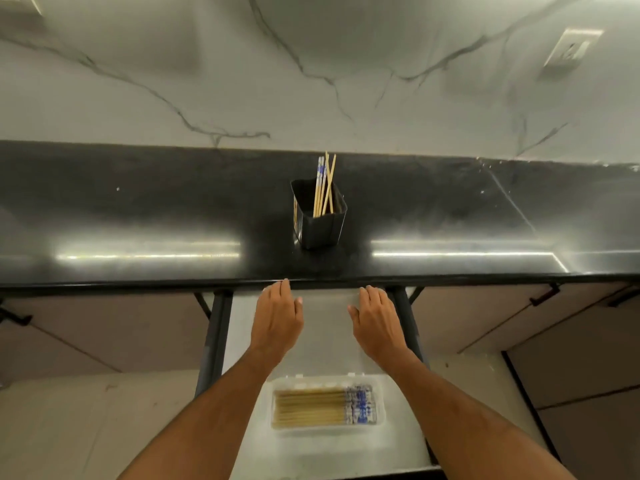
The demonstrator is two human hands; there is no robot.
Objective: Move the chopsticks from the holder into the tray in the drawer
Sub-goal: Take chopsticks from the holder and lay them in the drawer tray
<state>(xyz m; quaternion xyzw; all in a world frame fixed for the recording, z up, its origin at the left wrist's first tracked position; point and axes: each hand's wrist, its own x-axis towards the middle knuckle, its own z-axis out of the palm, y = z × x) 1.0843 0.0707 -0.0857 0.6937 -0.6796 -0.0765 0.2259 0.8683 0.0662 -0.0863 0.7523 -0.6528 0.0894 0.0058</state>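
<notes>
A black square holder (320, 221) stands on the dark countertop (138, 209) with several chopsticks (325, 183) upright in it, some with blue-patterned tops. Below the counter edge a white drawer (327, 327) is pulled out. A clear plastic tray (327, 431) lies in its near part, and several chopsticks (311, 407) lie side by side in it, their blue ends to the right. My left hand (277, 315) and my right hand (375, 318) hover palm-down over the far part of the drawer, fingers toward the counter edge. Both hold nothing.
A marble-patterned wall with a socket plate (569, 50) rises behind the counter. Black drawer rails (216, 334) run along both sides of the drawer. Cabinet fronts with dark handles (545, 296) flank it, and a pale floor lies below at the left.
</notes>
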